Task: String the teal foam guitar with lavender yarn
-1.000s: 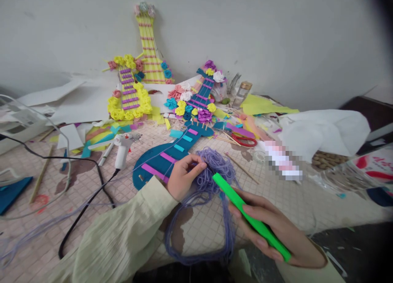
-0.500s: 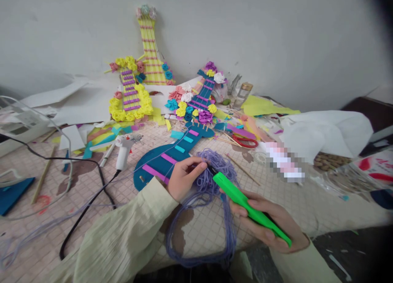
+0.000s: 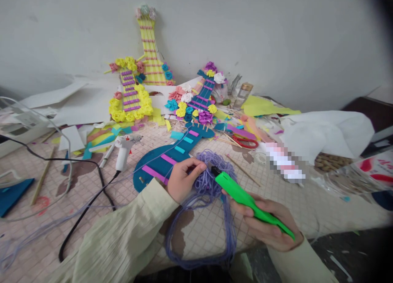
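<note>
In my right hand (image 3: 267, 217) is a green utility knife (image 3: 245, 197), its black neck and short grey tip pointing at my left fingertips. My left hand (image 3: 186, 178) is closed, thumb and fingers pinched together; what sits between them is too small to make out. Just behind both hands lies a tangled heap of purple yarn (image 3: 216, 156), with a long looped length (image 3: 201, 260) hanging over the near edge. A blue guitar-shaped cutout (image 3: 153, 158) with purple and light-blue strips lies beyond my left hand, and a purple strand runs across it.
A white glue gun (image 3: 122, 154) with a black cord stands at left. Decorated paper guitars (image 3: 132, 97) lean at the back. Red-handled scissors (image 3: 245, 142), a wooden stick (image 3: 245, 172), paper scraps and a white bag (image 3: 325, 131) lie to the right.
The knife has drawn back slightly, down and to the right, so its grey tip now shows apart from my left fingertips. My left hand has barely moved.
</note>
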The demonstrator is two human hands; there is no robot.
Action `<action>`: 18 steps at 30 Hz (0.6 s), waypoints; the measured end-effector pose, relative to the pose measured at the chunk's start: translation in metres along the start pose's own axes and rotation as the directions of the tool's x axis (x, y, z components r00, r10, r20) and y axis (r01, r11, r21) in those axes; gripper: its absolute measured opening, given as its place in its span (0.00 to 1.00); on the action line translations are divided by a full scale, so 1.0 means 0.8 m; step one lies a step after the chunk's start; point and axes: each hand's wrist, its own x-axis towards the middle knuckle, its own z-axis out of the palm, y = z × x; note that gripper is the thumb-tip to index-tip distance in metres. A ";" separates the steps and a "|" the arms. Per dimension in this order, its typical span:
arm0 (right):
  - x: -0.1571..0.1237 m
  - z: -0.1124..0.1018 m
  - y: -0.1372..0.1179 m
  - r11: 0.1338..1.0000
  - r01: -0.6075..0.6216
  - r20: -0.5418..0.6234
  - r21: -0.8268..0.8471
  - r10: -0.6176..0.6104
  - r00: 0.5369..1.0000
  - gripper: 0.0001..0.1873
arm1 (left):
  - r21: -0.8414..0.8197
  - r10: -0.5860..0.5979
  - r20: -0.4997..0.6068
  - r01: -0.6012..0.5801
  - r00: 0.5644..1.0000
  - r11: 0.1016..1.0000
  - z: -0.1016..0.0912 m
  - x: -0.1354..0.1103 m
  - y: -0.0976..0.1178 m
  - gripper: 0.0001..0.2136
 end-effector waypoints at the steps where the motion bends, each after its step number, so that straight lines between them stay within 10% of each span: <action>1: -0.001 0.000 0.000 1.000 -0.001 0.005 -0.008 0.001 1.000 0.16 | 0.010 0.004 0.000 -0.004 1.000 1.000 0.000 0.000 0.000 0.11; 18: -0.015 0.021 -0.022 0.962 0.156 -0.275 -0.224 -0.216 0.937 0.19 | -0.029 0.009 -0.063 -0.011 0.998 1.000 0.004 0.000 -0.001 0.07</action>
